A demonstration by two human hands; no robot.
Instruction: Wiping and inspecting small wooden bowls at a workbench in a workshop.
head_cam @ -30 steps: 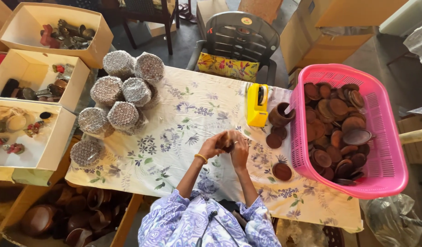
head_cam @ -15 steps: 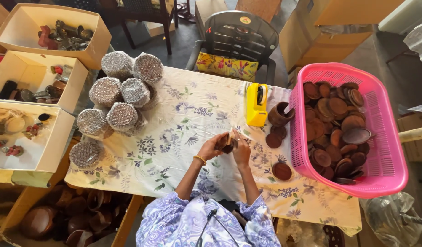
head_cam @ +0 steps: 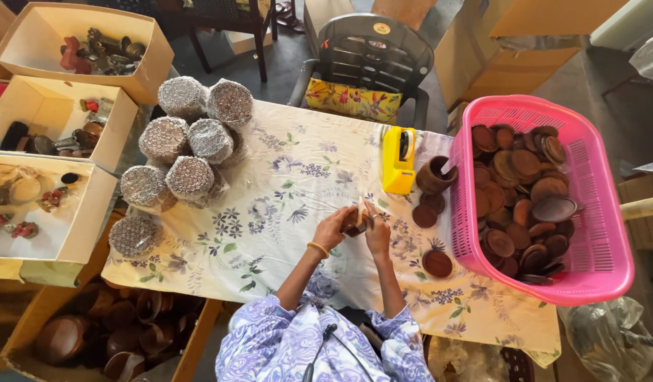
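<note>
Both your left hand (head_cam: 333, 230) and right hand (head_cam: 376, 233) grip one small brown disc (head_cam: 355, 223); loosened fingers could drop it onto the desk (head_cam: 284, 191).

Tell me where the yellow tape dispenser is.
In the head view, the yellow tape dispenser sits on the table beyond the hands, slightly to their right, just left of the brown cup and pink basket.

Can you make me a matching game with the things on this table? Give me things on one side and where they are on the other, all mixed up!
Things:
1. pink basket
2. yellow tape dispenser
3. bubble-wrapped bundles
4. small brown piece

Places:
A. stacked at the table's left end
B. held between the left hand and right hand
C. at the table's right end, full of brown discs
D. beside the small brown pot

Pairs: 1-C, 2-D, 3-A, 4-B
</note>
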